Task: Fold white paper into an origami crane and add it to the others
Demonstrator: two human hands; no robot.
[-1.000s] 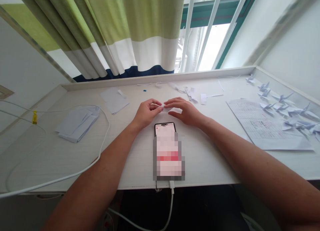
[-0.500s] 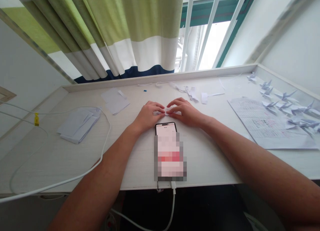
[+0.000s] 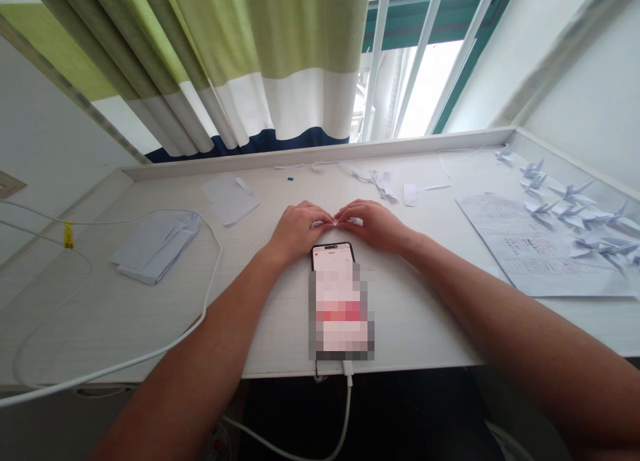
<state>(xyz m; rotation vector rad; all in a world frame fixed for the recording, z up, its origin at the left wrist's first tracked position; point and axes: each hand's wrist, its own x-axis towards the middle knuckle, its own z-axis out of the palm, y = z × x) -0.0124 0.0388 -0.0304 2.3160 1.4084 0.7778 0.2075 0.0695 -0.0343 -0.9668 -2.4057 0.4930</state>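
Between my two hands is a small piece of folded white paper [image 3: 335, 223], mostly hidden by the fingers. My left hand [image 3: 303, 228] pinches its left side, thumb below and fingers above. On the other side, my right hand [image 3: 369, 222] is closed on the same paper, and the fingertips of both hands nearly meet. Just below the hands lies a phone [image 3: 333, 261] with its screen lit, partly blurred out, and a white cable [image 3: 349, 381] plugged into its lower end.
Several folded paper cranes [image 3: 570, 191] sit at the right, by a written sheet [image 3: 500, 248]. Folded papers [image 3: 157, 248] and loose sheets [image 3: 230, 198] lie at left. Paper scraps [image 3: 385, 184] are at the back. A white cord [image 3: 217, 261] loops across the left side.
My fingers have closed in on the paper, and the fingertips of both hands have come nearer together. Bits of white paper now show between the fingers. The phone has stayed in place.
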